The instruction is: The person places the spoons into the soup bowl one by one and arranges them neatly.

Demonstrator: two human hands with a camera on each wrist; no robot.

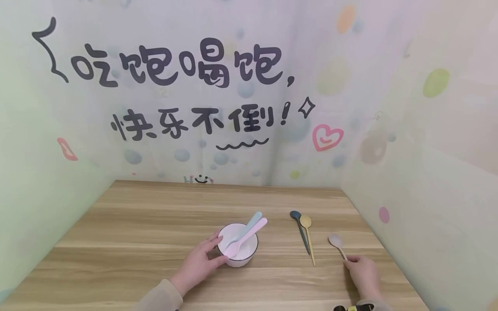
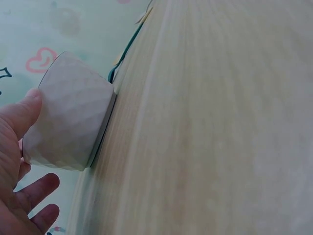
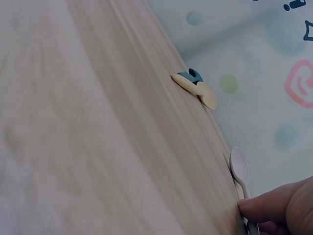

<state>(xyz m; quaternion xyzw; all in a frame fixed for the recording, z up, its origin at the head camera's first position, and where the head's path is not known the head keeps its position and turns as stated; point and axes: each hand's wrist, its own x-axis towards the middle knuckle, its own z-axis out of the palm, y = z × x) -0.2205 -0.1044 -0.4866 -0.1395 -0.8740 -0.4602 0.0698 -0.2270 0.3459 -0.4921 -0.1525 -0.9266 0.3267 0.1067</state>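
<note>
A white bowl point(image 1: 243, 259) with a dark rim and a faceted outside stands on the table. Inside it lean a light blue spoon point(image 1: 250, 225) and a pink spoon point(image 1: 249, 236), handles over the far right rim. My left hand point(image 1: 200, 261) grips the bowl's left side, thumb near the front and fingers at the rim; in the left wrist view the thumb presses the bowl's wall point(image 2: 73, 112). On the right, my right hand point(image 1: 362, 272) pinches the handle of a pale pinkish-grey spoon point(image 1: 336, 241), its head at or just above the tabletop.
Between the hands, a dark teal spoon point(image 1: 301, 233) and a yellow spoon point(image 1: 308, 235) lie side by side on the wood-grain table point(image 1: 155, 229), handles toward me. Patterned walls rise behind and on both sides. A dark object point(image 1: 354, 308) shows at the right wrist.
</note>
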